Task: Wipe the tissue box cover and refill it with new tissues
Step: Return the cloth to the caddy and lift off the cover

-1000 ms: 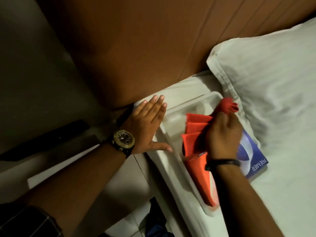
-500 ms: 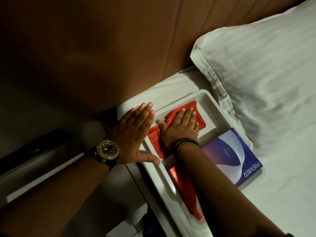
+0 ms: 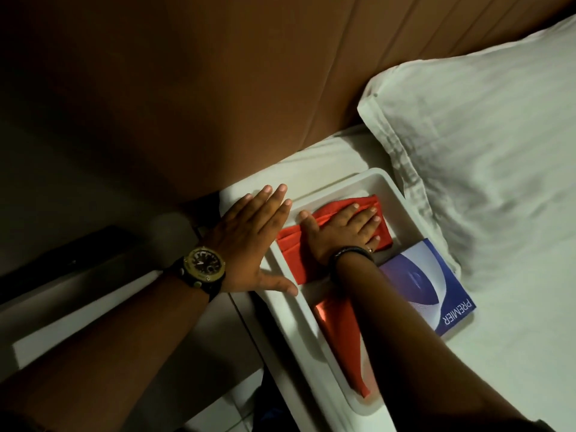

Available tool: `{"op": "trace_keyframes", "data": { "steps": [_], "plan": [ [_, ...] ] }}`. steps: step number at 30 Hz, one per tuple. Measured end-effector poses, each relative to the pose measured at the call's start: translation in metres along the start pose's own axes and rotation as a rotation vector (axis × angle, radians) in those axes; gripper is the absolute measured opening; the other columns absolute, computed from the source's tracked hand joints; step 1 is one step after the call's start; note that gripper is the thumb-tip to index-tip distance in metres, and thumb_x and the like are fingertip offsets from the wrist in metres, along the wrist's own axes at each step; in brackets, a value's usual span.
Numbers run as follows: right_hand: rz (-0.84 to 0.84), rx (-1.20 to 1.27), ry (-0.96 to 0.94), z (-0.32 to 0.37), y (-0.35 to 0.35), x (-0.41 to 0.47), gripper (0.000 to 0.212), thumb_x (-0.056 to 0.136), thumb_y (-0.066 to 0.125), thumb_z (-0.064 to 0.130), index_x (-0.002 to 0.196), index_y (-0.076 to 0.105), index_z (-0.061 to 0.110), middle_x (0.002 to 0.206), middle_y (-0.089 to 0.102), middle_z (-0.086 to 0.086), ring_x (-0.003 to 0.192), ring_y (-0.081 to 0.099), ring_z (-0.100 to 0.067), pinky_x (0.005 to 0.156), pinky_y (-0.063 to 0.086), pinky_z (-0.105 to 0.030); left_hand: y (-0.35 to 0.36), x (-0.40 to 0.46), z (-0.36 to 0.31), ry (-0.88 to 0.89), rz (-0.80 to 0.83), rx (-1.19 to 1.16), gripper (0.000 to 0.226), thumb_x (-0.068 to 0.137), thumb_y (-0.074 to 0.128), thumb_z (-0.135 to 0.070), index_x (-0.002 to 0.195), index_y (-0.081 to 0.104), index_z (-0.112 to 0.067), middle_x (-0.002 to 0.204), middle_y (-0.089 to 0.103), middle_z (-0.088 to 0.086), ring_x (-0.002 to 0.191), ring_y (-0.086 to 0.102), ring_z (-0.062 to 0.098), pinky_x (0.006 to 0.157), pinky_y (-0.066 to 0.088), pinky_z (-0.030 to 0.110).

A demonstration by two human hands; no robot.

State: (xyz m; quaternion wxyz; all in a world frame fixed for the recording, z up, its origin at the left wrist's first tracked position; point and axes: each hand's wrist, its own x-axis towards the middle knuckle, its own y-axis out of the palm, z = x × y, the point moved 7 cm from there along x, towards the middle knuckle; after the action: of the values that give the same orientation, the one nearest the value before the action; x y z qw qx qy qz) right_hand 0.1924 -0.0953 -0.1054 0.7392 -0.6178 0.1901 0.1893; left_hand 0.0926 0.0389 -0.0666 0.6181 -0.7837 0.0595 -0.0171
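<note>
The white tissue box cover point(image 3: 388, 186) lies hollow side up on the bed's edge. Inside it is a red cloth point(image 3: 339, 332), stretching from the far end to the near end. My right hand point(image 3: 341, 230) lies flat on the cloth at the far end, fingers spread, pressing it down. Along the cover's left outer wall rests my left hand point(image 3: 249, 241), open and flat, a watch on its wrist, its thumb on the rim. A blue pack of tissues point(image 3: 436, 294) marked PREMIER lies on the sheet just right of the cover, partly behind my right forearm.
A white pillow point(image 3: 483, 151) fills the right and far side, close to the cover's far corner. A brown padded headboard point(image 3: 249, 88) rises behind. On the left stands a bedside table point(image 3: 93, 307) with a dark flat object point(image 3: 62, 257) on it.
A second ago my right hand gripped the bunched cloth above the cover; it now presses the cloth flat at the far end. My left hand stayed against the cover's side.
</note>
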Motion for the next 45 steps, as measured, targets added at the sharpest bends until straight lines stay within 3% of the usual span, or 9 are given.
{"op": "trace_keyframes", "data": {
  "steps": [8, 12, 14, 16, 19, 23, 29, 34, 45],
  "plan": [
    [-0.572, 0.585, -0.493, 0.069, -0.067, -0.128, 0.055, 0.092, 0.051, 0.03, 0.132, 0.05, -0.008, 0.14, 0.049, -0.028, 0.134, 0.044, -0.035, 0.109, 0.025, -0.027, 0.006, -0.116, 0.085, -0.48, 0.001, -0.195, 0.116, 0.07, 0.023, -0.09, 0.153, 0.003, -0.011, 0.161, -0.009, 0.011, 0.149, 0.001, 0.032, 0.119, 0.014, 0.049],
    [-0.303, 0.727, -0.684, 0.132, 0.019, -0.191, 0.044, 0.091, 0.057, 0.031, 0.126, 0.06, 0.004, 0.127, 0.064, -0.014, 0.116, 0.06, -0.023, 0.098, 0.047, -0.028, 0.03, -0.215, 0.113, -0.753, -0.058, -0.315, 0.091, 0.085, 0.047, -0.067, 0.152, 0.018, -0.013, 0.162, 0.004, 0.01, 0.149, 0.007, 0.027, 0.117, 0.016, 0.041],
    [-0.038, 0.753, -0.559, 0.146, 0.079, -0.19, 0.041, 0.093, 0.058, 0.033, 0.127, 0.061, 0.009, 0.125, 0.065, -0.008, 0.107, 0.06, -0.012, 0.084, 0.045, -0.009, 0.053, -0.271, 0.128, -0.968, -0.028, -0.361, 0.078, 0.09, 0.051, -0.057, 0.151, 0.025, -0.016, 0.162, 0.011, 0.006, 0.148, 0.011, 0.025, 0.117, 0.017, 0.041],
    [0.154, 0.692, -0.402, 0.148, 0.144, -0.183, 0.039, 0.094, 0.058, 0.032, 0.123, 0.062, 0.007, 0.122, 0.066, -0.009, 0.105, 0.059, -0.012, 0.081, 0.042, -0.011, 0.074, -0.329, 0.14, -1.152, 0.014, -0.327, 0.065, 0.093, 0.051, -0.048, 0.146, 0.036, -0.014, 0.159, 0.023, 0.009, 0.145, 0.02, 0.03, 0.116, 0.024, 0.044],
    [0.235, 0.485, -0.323, 0.142, 0.217, -0.167, 0.042, 0.094, 0.055, 0.039, 0.115, 0.064, 0.003, 0.117, 0.067, -0.017, 0.108, 0.06, -0.032, 0.084, 0.041, -0.026, 0.104, -0.394, 0.151, -1.4, 0.008, -0.393, 0.053, 0.095, 0.05, -0.043, 0.136, 0.049, -0.009, 0.142, 0.047, 0.018, 0.127, 0.046, 0.037, 0.104, 0.041, 0.047],
    [0.241, 0.396, -0.248, 0.132, 0.269, -0.142, 0.055, 0.091, 0.052, 0.054, 0.095, 0.067, 0.001, 0.094, 0.065, -0.013, 0.081, 0.054, -0.027, 0.073, 0.033, -0.024, 0.144, -0.437, 0.158, -1.718, -0.228, -0.841, 0.047, 0.095, 0.047, -0.048, 0.114, 0.063, -0.008, 0.115, 0.065, 0.018, 0.104, 0.06, 0.036, 0.094, 0.05, 0.048],
    [0.171, 0.392, -0.274, 0.133, 0.291, -0.12, 0.052, 0.094, 0.046, 0.052, 0.07, 0.057, 0.007, 0.073, 0.056, -0.01, 0.065, 0.048, -0.024, 0.07, 0.032, -0.028, 0.174, -0.433, 0.175, -1.78, -0.459, -1.222, 0.039, 0.092, 0.051, -0.052, 0.086, 0.065, -0.016, 0.104, 0.069, 0.014, 0.097, 0.063, 0.032, 0.093, 0.052, 0.049],
    [0.187, 0.511, -0.282, 0.129, 0.302, -0.113, 0.047, 0.091, 0.053, 0.053, 0.089, 0.062, 0.006, 0.087, 0.061, -0.008, 0.08, 0.055, -0.021, 0.076, 0.037, -0.028, 0.187, -0.438, 0.186, -1.749, -0.539, -1.358, 0.032, 0.086, 0.063, -0.05, 0.079, 0.064, -0.019, 0.1, 0.071, 0.011, 0.089, 0.067, 0.026, 0.088, 0.055, 0.046],
    [0.138, 0.528, -0.336, 0.133, 0.299, -0.11, 0.046, 0.093, 0.053, 0.046, 0.077, 0.061, 0.004, 0.064, 0.053, -0.001, 0.061, 0.047, -0.008, 0.057, 0.035, -0.02, 0.186, -0.439, 0.18, -1.841, -0.622, -1.218, 0.053, 0.084, 0.062, -0.056, 0.086, 0.065, -0.004, 0.098, 0.069, 0.019, 0.096, 0.064, 0.036, 0.085, 0.053, 0.049]
  ]
}}
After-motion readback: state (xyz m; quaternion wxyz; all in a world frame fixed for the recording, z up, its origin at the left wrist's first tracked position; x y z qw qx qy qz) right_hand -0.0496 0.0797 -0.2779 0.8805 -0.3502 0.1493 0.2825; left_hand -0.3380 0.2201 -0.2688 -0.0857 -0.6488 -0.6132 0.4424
